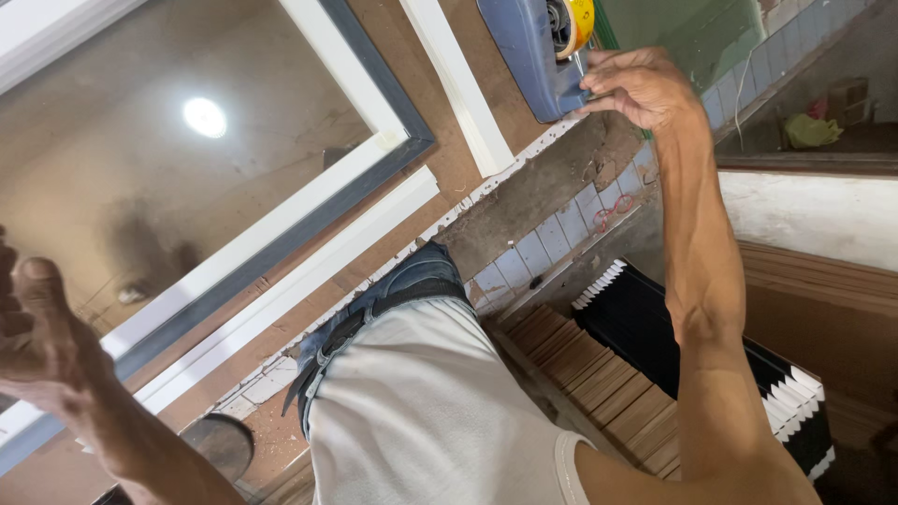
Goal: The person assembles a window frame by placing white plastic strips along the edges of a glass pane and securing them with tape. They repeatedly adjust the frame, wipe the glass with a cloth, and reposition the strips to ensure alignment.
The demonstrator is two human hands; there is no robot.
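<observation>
Nearest, the left hand [37,332] rests half-curled and empty on the grey-and-white framed glass panel [234,168], while farther off the right hand [641,86] pinches the blue plastic power tool [533,51] lying on the brown board [449,159].

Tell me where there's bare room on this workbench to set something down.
The brown board lies bare between the white strip and the mirror's frame, and again below the second white strip along the chipped edge. The top is crowded: the right hand touches the blue power tool. The left hand hangs over the mirror's corner.
</observation>
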